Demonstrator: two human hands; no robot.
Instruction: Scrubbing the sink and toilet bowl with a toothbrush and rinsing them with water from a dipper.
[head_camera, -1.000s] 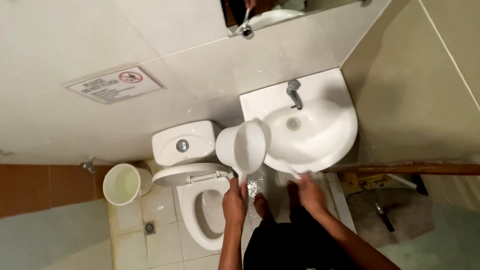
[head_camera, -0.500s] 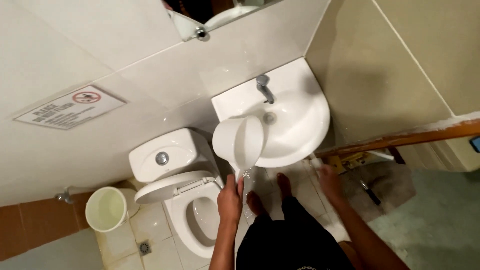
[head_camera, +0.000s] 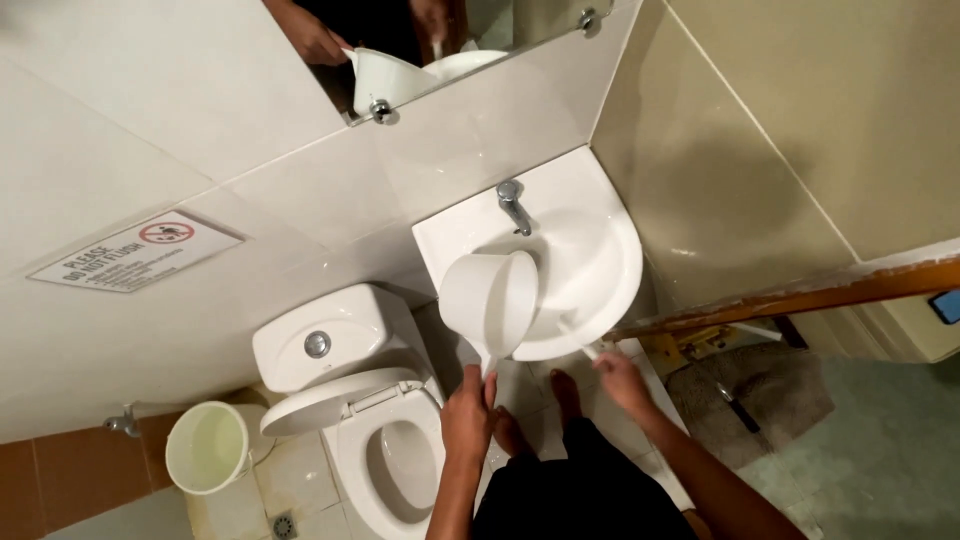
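Item one: my left hand (head_camera: 467, 412), fingers closed tight around the handle of a white plastic dipper (head_camera: 490, 302), which I hold tilted on its side with the open mouth facing up toward me, its bowl overlapping the left front rim of the sink (head_camera: 600, 255). Item two: my right hand (head_camera: 620, 380), fingers curled on a thin white stick-like handle whose far end reaches the sink's front edge; what the tool is I cannot tell. Item three: white wall-mounted corner sink, chrome tap (head_camera: 511, 205) at the back, basin bare. Item four: white toilet (head_camera: 375, 440) to the left of my left hand, seat down, lid (head_camera: 335, 400) swung aside, cistern with chrome flush button behind. Item five: pale bucket (head_camera: 207, 447) on the floor tiles left of the toilet. Item six: my bare feet on wet tiles below the sink. Item seven: mirror (head_camera: 420, 40) above, reflecting the dipper; a rectangular notice sign (head_camera: 135, 250) on the wall.
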